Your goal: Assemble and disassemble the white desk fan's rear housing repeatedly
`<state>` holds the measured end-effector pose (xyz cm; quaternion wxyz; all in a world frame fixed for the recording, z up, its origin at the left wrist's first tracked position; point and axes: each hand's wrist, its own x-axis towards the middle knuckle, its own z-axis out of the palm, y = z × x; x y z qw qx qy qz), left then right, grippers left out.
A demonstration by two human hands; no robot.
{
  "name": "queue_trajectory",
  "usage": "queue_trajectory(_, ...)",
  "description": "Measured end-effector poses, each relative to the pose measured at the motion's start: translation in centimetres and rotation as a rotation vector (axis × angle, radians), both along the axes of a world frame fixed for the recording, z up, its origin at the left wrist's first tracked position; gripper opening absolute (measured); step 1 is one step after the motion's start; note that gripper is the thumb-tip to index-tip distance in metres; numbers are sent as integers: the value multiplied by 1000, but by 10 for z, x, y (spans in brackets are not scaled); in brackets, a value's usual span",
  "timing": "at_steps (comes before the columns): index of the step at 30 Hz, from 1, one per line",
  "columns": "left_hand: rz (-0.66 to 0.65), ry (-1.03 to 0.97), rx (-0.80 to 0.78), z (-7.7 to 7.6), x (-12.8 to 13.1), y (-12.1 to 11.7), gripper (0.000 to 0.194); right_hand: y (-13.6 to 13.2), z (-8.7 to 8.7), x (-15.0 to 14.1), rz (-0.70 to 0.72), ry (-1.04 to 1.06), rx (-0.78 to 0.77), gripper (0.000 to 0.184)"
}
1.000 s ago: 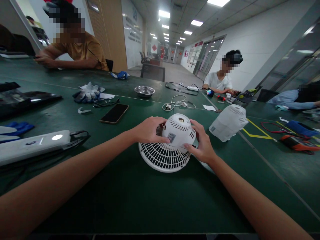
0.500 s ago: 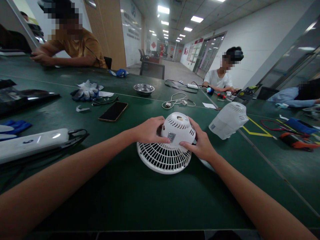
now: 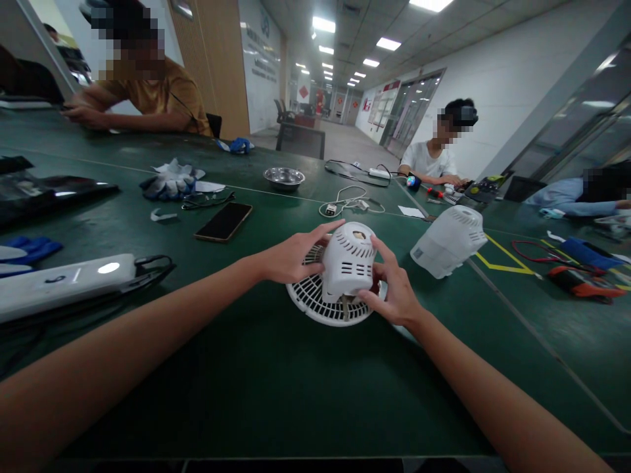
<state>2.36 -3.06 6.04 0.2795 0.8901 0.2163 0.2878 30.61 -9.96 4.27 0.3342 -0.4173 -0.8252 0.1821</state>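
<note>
A white fan motor housing [image 3: 349, 259] with vent slots and a hole in its top stands between my hands on a round white fan grille [image 3: 315, 299], which lies on the green table. My left hand [image 3: 290, 256] holds the housing from the left, its thumb at the side and its index finger near the top edge. On the right, my right hand [image 3: 394, 286] grips the housing with the thumb low at the front and the fingers on the far side. A slotted side of the housing faces me. Part of the grille is hidden beneath it.
To the right stands a translucent white plastic cover [image 3: 449, 242]. A phone [image 3: 224, 221], a metal bowl [image 3: 284, 177], a white cable [image 3: 352, 200] and gloves [image 3: 170, 180] lie beyond my hands. At left is a long white device [image 3: 69, 282]. Other people sit around the table.
The housing has turned, so its labelled side no longer faces me and a slotted side does. The grille has shifted slightly too. My left hand's fingers have spread and moved around the housing.
</note>
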Motion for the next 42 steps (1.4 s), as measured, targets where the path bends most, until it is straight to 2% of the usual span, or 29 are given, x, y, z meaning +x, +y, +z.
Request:
queue_trajectory(3,-51,-7,24,-4,2,-3,122,-2,0,-1,41,25,-45,98)
queue_trajectory(6,-35,-13,114,-8,8,-7,133,-2,1,-1,72,20,-40,100)
queue_trajectory(11,21,-32,201,-10,15,-12,123,-1,6,-1,76,5,-51,100)
queue_trajectory(20,19,-27,182,-12,14,-11,109,-4,10,-4,71,10,-90,96)
queue_trajectory(26,-19,6,91,-12,8,-2,114,-5,16,-3,99,-19,-99,92)
queue_trajectory(31,-40,25,128,-15,4,5,125,-5,16,-4,106,-70,-64,102)
queue_trajectory(34,13,57,162,-17,7,2,131,-2,10,-7,60,-90,-19,110)
queue_trajectory(37,134,78,193,-17,13,-7,130,2,3,-7,1,-82,82,117)
queue_trajectory(40,233,96,243,-16,17,-13,115,9,-2,1,-23,-104,202,118)
queue_trajectory(42,256,75,264,-17,16,-12,103,14,-3,12,5,-127,221,112)
